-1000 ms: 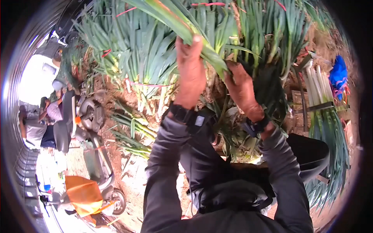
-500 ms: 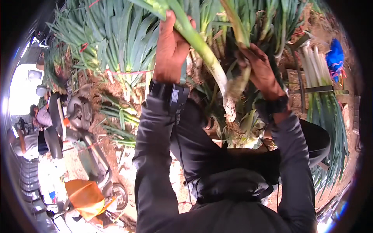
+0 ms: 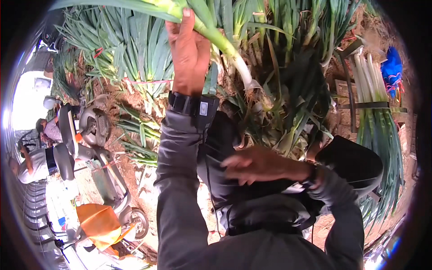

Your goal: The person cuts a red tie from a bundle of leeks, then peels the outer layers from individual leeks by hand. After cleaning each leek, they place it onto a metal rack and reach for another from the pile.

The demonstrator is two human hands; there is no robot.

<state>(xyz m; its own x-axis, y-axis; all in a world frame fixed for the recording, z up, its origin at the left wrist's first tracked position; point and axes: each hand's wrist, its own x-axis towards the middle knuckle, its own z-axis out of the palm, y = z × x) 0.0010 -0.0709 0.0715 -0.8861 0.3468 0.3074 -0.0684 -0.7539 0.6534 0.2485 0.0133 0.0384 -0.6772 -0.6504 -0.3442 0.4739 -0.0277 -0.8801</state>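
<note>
My left hand is closed around a leek near the top of the view. The leek's green leaves run off to the upper left, and its white root end hangs down to the right. Low over my lap, my right hand is blurred; its loosely bent fingers point left and nothing shows in them. Below the leek's root lies a heap of loose leaves and peelings.
Bundled leeks stand along the far side. A strapped bundle of leeks lies at the right on a wooden frame, beside a blue bag. To the left are a motorbike, an orange cloth and another person.
My right hand has let go of the yellowish outer leaf and swung down and left to my lap. The left hand has shifted slightly left with the leek.
</note>
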